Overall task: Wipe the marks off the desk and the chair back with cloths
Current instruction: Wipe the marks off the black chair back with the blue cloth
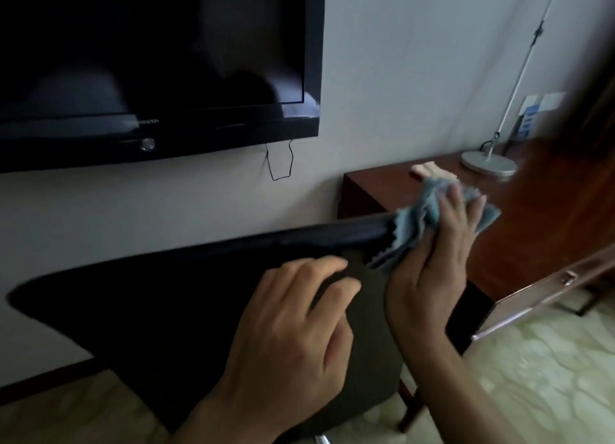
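Chair-back wipe under way | right hand (436, 244) bunches crumpled blue cloth (429, 214) on dark padded chair back (166, 294) top edge | left hand (293, 327) spread flat, bracing below | brown wooden desk (382, 184) behind | next: likely sweep along edge

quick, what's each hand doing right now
Left hand: open, fingers spread flat on the dark chair back, holding nothing.
Right hand: closed in a grip on the blue cloth, pressed to the chair back's top edge.
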Demonstrator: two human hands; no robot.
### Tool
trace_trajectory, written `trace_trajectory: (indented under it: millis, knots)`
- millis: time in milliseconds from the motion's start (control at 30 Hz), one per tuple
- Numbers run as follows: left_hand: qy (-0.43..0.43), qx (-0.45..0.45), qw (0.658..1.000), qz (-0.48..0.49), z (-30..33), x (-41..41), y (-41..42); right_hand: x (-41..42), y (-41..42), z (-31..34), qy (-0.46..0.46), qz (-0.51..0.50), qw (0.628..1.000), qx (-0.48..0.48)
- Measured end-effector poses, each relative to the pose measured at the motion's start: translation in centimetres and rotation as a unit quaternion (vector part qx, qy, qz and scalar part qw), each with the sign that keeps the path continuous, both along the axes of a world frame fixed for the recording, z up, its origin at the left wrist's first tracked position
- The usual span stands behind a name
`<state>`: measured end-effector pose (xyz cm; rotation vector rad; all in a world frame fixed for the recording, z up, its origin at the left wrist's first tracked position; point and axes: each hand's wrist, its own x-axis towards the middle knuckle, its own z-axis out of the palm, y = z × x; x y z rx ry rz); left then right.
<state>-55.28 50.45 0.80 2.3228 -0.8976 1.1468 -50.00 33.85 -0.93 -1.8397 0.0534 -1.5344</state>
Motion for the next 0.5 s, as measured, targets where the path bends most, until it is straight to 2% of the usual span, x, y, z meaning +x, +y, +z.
trace_trajectory:
  millis: [100, 167, 267, 367, 433, 500]
  knots:
    - [0.060, -0.055, 0.997, 0.014, 1.9, -1.7, 1.5, -2.3, 3.6, 1.8, 0.079, 0.022, 0.993, -0.091]
    - [0.092, -0.102, 0.990, 0.043, 2.4, -3.4, 3.1, -3.8, 7.3, 2.5, 0.133, 0.042, 0.974, -0.179]
    - [0.162, -0.166, 0.965, 0.119, 3.7, -6.9, 7.4, -5.9, 13.6, 4.2, 0.192, 0.119, 0.935, -0.274]
    - [0.254, -0.201, 0.924, 0.203, 5.0, -10.7, 12.5, -7.4, 19.8, 5.8, 0.250, 0.226, 0.872, -0.356]
    - [0.288, -0.216, 0.904, 0.230, 5.9, -12.7, 14.9, -8.0, 22.3, 6.4, 0.299, 0.263, 0.833, -0.385]
    - [0.292, -0.226, 0.896, 0.246, 7.4, -14.6, 17.4, -8.8, 23.8, 7.5, 0.325, 0.282, 0.830, -0.355]
